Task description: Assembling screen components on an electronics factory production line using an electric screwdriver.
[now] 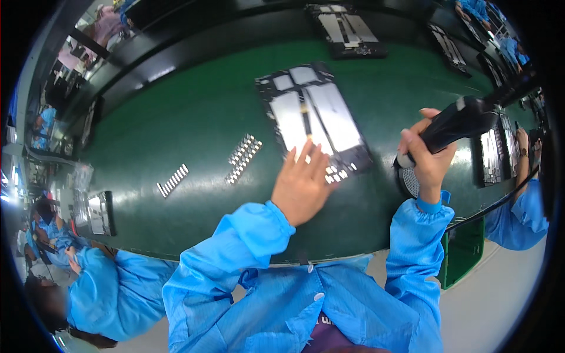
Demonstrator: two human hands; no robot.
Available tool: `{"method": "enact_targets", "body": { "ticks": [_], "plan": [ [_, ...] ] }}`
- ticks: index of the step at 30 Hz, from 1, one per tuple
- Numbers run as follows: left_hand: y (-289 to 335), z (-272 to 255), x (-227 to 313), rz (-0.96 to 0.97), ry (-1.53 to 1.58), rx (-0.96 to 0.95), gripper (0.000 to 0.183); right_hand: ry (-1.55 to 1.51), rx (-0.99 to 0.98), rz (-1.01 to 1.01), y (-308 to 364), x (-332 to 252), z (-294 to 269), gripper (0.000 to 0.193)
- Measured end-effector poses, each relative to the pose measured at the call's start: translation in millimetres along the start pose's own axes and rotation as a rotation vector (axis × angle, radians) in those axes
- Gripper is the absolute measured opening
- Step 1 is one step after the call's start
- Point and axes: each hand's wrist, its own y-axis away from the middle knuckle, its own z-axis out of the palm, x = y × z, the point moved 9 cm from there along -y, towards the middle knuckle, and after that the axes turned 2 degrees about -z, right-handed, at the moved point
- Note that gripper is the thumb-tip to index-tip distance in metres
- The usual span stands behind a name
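An opened tablet-like device [335, 112] with silver battery panels and a black frame lies tilted on the green table. My left hand [303, 181] rests palm down at its near edge, fingers stretched over the lower end; I see nothing in its grip. Several small light pieces [336, 175] lie beside those fingertips. To the right, my right hand [432, 156] wraps round a black power screwdriver [462, 123]. The tool's near end is over a round, perforated grey dish [410, 181], partly hidden by the hand. A blue band [434, 204] circles my right wrist.
Small metallic parts [244, 157] lie in rows left of the device, with another short row [172, 180] farther left. More opened devices [347, 32] lie at the back and right. Co-workers in blue [120, 291] sit at both sides. A green crate [462, 253] stands below the edge.
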Motion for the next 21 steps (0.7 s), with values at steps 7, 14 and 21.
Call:
{"method": "enact_targets", "body": {
  "ticks": [7, 14, 21],
  "plan": [
    [-89.2, -13.6, -146.7, -0.329, -0.357, -0.065, 0.036, -0.193, -0.017, -0.063, 9.0, 3.9, 15.0, 0.053],
    [-86.6, -37.4, -117.7, -0.273, -0.421, 0.128, 0.039, 0.334, 0.075, -0.122, 50.3, -30.0, 23.8, 0.061],
    [123.8, 17.8, 139.7, 0.52, 0.838, -1.019, 0.019, -0.089, -0.18, 0.008, 195.9, -29.9, 1.8, 0.014]
  ]
}}
